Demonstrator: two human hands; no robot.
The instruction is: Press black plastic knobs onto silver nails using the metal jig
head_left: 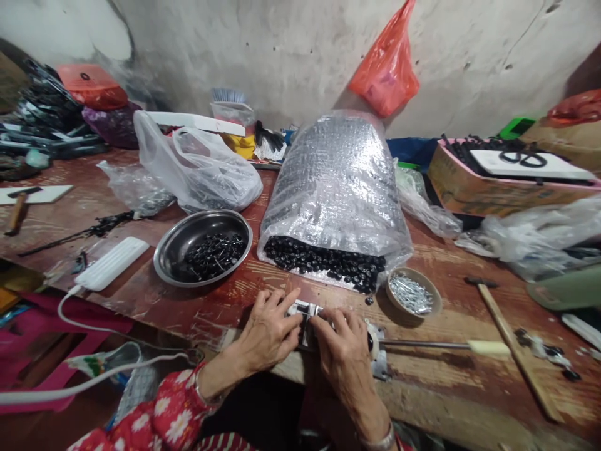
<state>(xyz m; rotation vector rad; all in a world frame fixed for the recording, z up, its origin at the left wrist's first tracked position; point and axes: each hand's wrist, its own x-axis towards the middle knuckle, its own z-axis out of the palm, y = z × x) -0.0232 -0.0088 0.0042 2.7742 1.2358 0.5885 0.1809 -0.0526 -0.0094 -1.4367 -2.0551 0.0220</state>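
Observation:
Both hands meet at a small metal fixture (305, 308) on the table's near edge. My left hand (270, 329) is at its left side, fingers bent and tips closed together against it. My right hand (346, 344) presses in from the right, thumb and fingers closed at the fixture; whatever small piece they pinch is hidden. Right of that hand, a metal rod with a pale handle (488, 347) sticks out sideways. Behind the hands, a silvery bag (335, 181) spills round black caps (323, 260). A bowl of nails (410, 293) stands to the right.
A steel bowl (162, 266) holds black-headed nails. Left of it are a white power strip (113, 263) and a white plastic bag (201, 169). A hammer (516, 351) lies at the right, before a cardboard box (474, 188). A red bag (387, 69) hangs on the wall.

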